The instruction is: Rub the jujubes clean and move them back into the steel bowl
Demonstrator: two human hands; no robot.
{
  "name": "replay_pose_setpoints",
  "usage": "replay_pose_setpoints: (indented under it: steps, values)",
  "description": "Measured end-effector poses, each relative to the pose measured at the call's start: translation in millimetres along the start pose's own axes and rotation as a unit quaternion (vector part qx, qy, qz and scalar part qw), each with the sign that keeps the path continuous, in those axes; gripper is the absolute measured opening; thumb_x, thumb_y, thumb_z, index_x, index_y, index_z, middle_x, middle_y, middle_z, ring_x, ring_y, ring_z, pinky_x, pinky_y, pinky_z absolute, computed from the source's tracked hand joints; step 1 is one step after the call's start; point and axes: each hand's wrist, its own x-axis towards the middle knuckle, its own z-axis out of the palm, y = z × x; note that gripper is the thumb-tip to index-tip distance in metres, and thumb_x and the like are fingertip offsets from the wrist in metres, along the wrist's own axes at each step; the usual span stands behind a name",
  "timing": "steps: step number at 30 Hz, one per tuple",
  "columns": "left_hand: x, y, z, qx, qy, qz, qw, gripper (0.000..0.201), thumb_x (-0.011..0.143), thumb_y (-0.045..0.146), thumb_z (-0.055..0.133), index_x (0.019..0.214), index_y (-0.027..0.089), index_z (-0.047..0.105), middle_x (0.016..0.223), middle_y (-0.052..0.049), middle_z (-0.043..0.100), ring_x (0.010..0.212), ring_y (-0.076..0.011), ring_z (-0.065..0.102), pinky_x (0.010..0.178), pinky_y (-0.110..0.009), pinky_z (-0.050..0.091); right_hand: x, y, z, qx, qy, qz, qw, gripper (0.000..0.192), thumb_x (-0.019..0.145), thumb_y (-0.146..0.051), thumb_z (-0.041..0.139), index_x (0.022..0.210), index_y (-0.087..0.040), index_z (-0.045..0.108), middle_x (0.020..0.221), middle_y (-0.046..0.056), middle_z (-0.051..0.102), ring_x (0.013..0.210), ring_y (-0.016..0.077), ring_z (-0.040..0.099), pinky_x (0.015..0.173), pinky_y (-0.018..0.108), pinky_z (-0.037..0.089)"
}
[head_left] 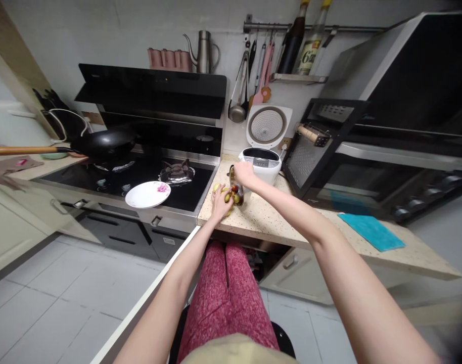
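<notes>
My right hand [243, 173] is closed on the upper rim of a brown, shiny bowl [241, 196], which is tipped on its side with its mouth toward the left. Small yellow-green fruits [236, 198] and a red one [234, 188] show at its mouth. My left hand [220, 203] rests over the fruits on the counter, its fingers spread and touching some of them. Another yellow fruit [216, 187] peeks out beyond the fingertips. The exact kind of fruit is too small to tell, and my fingers hide part of the pile.
Just behind the bowl stands a white rice cooker [267, 172] with its lid up. A white flowered plate [147, 196] sits at the stove's front edge, left of a burner [177, 173]. A wok [107, 141] is farther left; a teal cloth [373, 231] lies right, before the oven [367, 187].
</notes>
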Motion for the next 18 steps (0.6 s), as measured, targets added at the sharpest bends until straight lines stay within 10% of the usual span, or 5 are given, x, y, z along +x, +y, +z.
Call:
replay_pose_setpoints:
  steps: [12,18]
  values:
    - [0.7,6.1,-2.4,0.035,-0.052,0.062,0.996,0.034,0.086,0.034,0.078,0.120,0.030,0.078,0.157,-0.007,0.056,0.152,-0.0360,0.043,0.130,-0.063,0.016,-22.0,7.0,16.0,0.011,0.015,-0.033,0.999,0.035,0.099,-0.001,0.044,0.116,0.000,0.075,0.115,0.031,0.075,0.111,0.0328,0.074,0.088,0.034,0.055]
    - [-0.3,6.1,-2.5,0.022,-0.048,0.062,0.997,0.026,0.085,0.029,0.075,0.111,0.030,0.079,0.151,-0.006,0.059,0.145,-0.0340,0.050,0.130,-0.062,0.018,-50.6,20.4,21.6,0.021,0.033,-0.028,0.999,0.058,0.097,-0.008,0.053,0.151,0.012,0.043,0.110,0.034,0.074,0.106,0.0351,0.076,0.086,0.035,0.055]
